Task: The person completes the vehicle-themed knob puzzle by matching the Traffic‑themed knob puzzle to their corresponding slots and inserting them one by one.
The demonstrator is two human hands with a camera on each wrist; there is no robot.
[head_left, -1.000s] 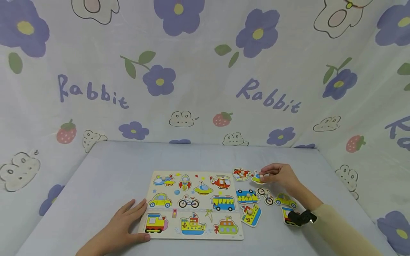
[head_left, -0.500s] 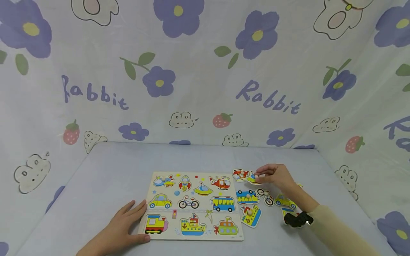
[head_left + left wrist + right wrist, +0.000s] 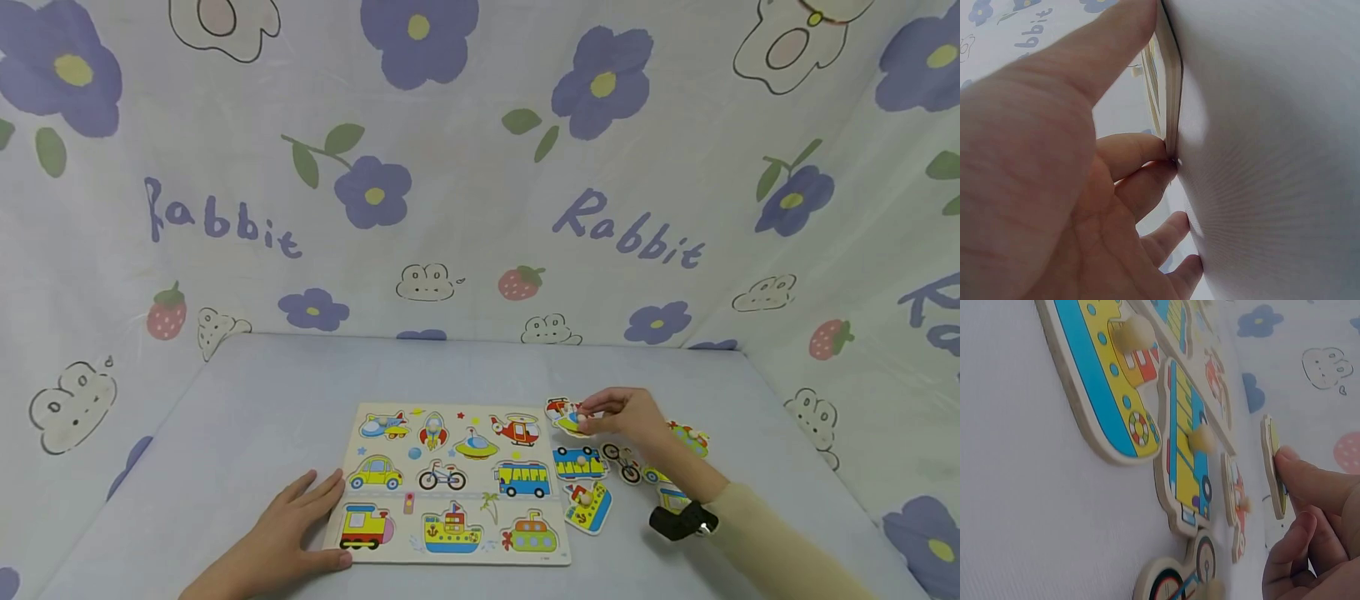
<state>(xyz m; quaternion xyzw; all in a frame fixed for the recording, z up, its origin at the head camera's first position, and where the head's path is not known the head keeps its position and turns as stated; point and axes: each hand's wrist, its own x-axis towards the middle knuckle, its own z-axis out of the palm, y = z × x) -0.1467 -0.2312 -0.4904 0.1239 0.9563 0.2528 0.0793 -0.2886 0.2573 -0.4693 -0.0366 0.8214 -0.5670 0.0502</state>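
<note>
My right hand [image 3: 626, 417] pinches the flying saucer puzzle piece [image 3: 567, 423] by its knob, beyond the upper right corner of the wooden puzzle board [image 3: 407, 527]. In the right wrist view the saucer piece [image 3: 1270, 465] is off the table, seen edge-on between thumb and fingers. It partly covers the helicopter piece [image 3: 556, 407] in the head view. My left hand [image 3: 288, 525] rests against the board's left edge, fingers spread, thumb at the near left corner. Airplane [image 3: 383, 424] and rocket [image 3: 432, 431] pieces with knobs sit in the board.
Right of the board lie the bus [image 3: 576, 462], ship [image 3: 589, 507] and bicycle [image 3: 621, 462] pieces. Submarine [image 3: 692, 438], car [image 3: 654, 477] and train [image 3: 673, 500] pieces are partly hidden by the right arm and its black wrist camera [image 3: 681, 522]. A printed curtain [image 3: 465, 225] stands behind the table.
My right hand has moved left with the saucer piece, from beside the helicopter piece to in front of it. More of the submarine piece shows now. The left hand has stayed put.
</note>
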